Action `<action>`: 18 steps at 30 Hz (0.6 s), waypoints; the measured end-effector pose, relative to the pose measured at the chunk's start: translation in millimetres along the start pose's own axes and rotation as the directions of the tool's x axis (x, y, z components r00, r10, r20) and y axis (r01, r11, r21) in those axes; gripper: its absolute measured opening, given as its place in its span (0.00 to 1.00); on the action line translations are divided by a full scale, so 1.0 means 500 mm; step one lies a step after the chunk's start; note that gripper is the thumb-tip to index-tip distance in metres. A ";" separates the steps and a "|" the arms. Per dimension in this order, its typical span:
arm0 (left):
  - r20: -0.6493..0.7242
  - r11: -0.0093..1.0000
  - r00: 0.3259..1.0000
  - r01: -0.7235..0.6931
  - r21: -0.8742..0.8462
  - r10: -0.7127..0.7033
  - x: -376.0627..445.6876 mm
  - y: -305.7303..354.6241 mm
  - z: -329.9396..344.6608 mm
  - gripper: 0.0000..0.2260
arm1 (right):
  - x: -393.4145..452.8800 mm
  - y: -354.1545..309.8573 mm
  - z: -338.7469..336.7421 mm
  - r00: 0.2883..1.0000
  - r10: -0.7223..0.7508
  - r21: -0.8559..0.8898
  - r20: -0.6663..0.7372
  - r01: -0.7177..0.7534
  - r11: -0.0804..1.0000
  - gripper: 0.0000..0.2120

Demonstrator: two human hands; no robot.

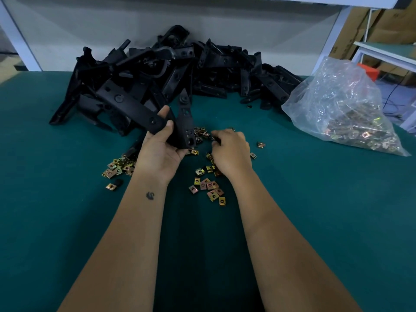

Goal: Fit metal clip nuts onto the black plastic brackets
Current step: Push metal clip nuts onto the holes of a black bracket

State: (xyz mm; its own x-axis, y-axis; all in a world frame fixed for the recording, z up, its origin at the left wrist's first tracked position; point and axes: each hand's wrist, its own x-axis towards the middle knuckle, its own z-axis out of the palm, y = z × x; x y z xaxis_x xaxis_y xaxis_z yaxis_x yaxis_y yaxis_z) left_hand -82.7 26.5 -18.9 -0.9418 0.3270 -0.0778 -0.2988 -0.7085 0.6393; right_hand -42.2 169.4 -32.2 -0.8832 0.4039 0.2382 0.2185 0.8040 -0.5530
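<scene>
A person's left hand grasps a black plastic bracket, fingers curled round it; the right hand, just beside, pinches among loose brass-coloured metal clip nuts on the green counter; beyond the fingers, a heap of black brackets seemingly waits; most work remains.

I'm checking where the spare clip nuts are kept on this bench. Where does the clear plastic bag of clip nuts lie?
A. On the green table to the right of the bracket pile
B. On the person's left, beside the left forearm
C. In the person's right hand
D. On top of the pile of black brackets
A: the clear bag lies on the green table, right of the bracket pile.
</scene>
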 end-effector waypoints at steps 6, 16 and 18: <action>-0.041 0.998 0.999 0.032 -0.048 -0.034 0.000 0.000 0.002 0.13 | -0.005 0.007 -0.008 0.987 0.140 0.277 -0.085 -0.111 0.955 0.11; -0.134 0.995 0.991 0.012 -0.104 -0.026 -0.003 0.007 0.006 0.03 | -0.030 -0.017 -0.013 0.981 -0.035 0.125 -0.193 0.060 0.990 0.12; -0.142 0.994 0.990 0.003 -0.109 -0.019 -0.003 0.007 0.008 0.04 | -0.039 -0.027 -0.005 0.985 -0.138 0.067 -0.106 0.146 0.987 0.10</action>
State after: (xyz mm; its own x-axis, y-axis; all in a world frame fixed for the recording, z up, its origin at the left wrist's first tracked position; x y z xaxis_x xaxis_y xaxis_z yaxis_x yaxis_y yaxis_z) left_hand -81.9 26.0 -13.6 -0.9483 0.2486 -0.1974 -0.3171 -0.7716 0.5515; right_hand -26.7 152.0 -27.4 -0.8557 0.3332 0.3958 0.0592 0.8230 -0.5649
